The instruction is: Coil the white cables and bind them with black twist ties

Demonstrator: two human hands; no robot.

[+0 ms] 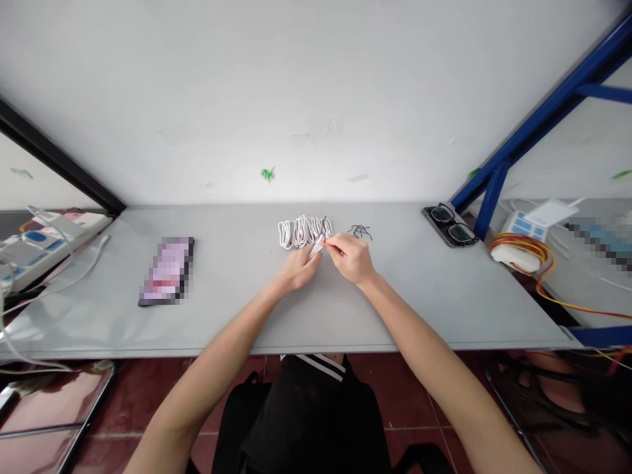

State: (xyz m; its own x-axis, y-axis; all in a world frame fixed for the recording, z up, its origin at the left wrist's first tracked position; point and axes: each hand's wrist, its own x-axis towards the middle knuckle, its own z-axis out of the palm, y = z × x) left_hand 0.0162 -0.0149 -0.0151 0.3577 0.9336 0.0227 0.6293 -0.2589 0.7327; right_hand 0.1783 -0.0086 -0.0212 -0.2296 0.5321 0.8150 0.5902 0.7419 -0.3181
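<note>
A row of coiled white cables point(301, 232) lies on the grey table point(395, 303) near the back wall. My left hand point(299, 266) is closed on one end of a white cable bundle just in front of the row. My right hand point(351, 257) pinches the same bundle from the right, fingers pressed together at its tip. A small heap of thin black ties point(360, 231) rests just beyond my right hand.
A phone point(168, 271) lies flat at the left. Black glasses point(450, 224) sit at the back right by a blue frame post point(486, 197). A power strip and cables point(44, 240) lie far left; a white box with red-yellow wires point(521, 247) lies far right.
</note>
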